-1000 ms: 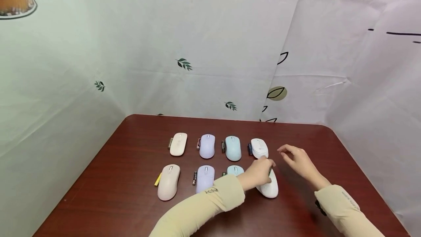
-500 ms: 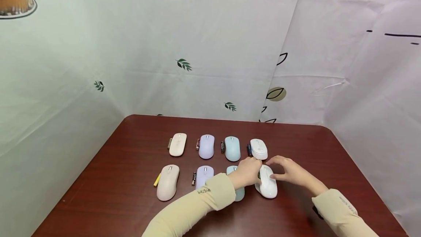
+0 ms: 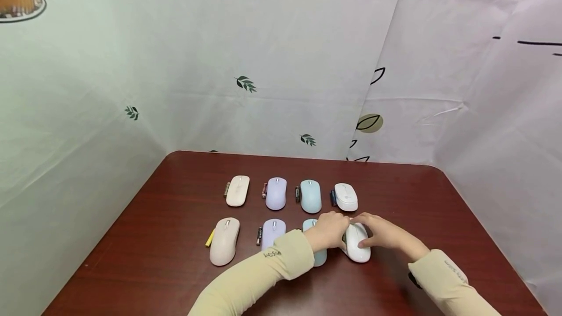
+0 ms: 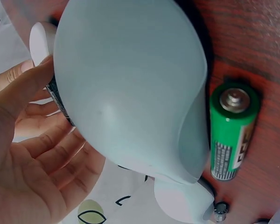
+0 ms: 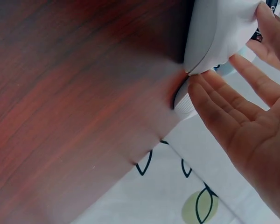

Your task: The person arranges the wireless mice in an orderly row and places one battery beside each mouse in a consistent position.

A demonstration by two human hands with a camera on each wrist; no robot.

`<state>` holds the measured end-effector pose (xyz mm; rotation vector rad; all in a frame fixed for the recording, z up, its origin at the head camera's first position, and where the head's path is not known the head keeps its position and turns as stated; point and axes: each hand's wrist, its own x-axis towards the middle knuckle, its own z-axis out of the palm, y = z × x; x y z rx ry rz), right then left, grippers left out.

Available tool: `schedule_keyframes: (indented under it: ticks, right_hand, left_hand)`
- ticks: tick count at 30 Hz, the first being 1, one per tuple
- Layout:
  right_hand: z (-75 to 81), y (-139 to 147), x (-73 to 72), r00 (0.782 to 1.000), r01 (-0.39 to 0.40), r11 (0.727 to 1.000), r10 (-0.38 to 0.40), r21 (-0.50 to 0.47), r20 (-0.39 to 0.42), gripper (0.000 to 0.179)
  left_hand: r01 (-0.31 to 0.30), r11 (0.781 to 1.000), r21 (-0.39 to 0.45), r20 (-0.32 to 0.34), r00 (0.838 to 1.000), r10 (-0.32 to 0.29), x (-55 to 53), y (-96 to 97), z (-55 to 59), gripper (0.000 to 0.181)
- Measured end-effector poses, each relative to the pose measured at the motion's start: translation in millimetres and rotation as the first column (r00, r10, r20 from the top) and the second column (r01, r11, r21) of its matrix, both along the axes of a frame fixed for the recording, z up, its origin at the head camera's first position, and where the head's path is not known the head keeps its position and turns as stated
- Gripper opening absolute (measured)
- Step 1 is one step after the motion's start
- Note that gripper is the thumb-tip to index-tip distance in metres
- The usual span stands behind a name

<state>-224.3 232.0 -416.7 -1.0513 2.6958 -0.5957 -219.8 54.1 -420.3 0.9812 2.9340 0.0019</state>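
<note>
My left hand (image 3: pixel 328 230) pinches a dark-labelled battery (image 4: pixel 59 103) between thumb and fingers, at the left side of a white computer mouse (image 3: pixel 357 245). My right hand (image 3: pixel 386 235) holds that mouse from the right, with fingertips at its front end and thumb on its top, as the right wrist view shows. The mouse rests on the table. Under my left wrist is a light blue mouse (image 4: pixel 130 84), partly hidden by the sleeve in the head view. A green battery (image 4: pixel 233 130) lies along that mouse's other side.
A back row holds a cream mouse (image 3: pixel 238 190), a lilac mouse (image 3: pixel 276 194), a light blue mouse (image 3: pixel 311 196) and a white mouse (image 3: pixel 346 197), each with batteries at its left. In front are a beige mouse (image 3: pixel 225 242), a yellow battery (image 3: pixel 210 238) and another lilac mouse (image 3: pixel 273 233).
My left hand has moved left with the battery, from over the white mouse to its left side. My right hand has come in from the right and taken hold of the mouse.
</note>
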Motion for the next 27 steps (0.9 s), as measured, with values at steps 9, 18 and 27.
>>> schedule_keyframes:
  ticks: [9, 18, 27]
  right_hand:
    - [0.9, -1.7, -0.1, 0.999, 0.003, 1.000, -0.003, 0.017, -0.042, 0.050]
    - [0.2, 2.3, -2.0, 0.998, -0.024, 1.000, 0.024, -0.003, -0.059, 0.050]
    - [-3.6, 2.0, -2.8, 0.995, -0.046, 0.999, 0.044, -0.022, -0.092, 0.049]
  left_hand:
    - [-0.086, 0.995, -0.059, 0.002, 0.996, 0.087, -0.8, 4.4, -5.1, 0.042]
    - [-0.082, 0.995, -0.063, -0.030, 0.996, 0.080, 2.8, 9.9, -9.6, 0.028]
    - [-0.081, 0.993, -0.084, -0.024, 0.997, 0.080, 4.0, 9.6, -10.8, 0.036]
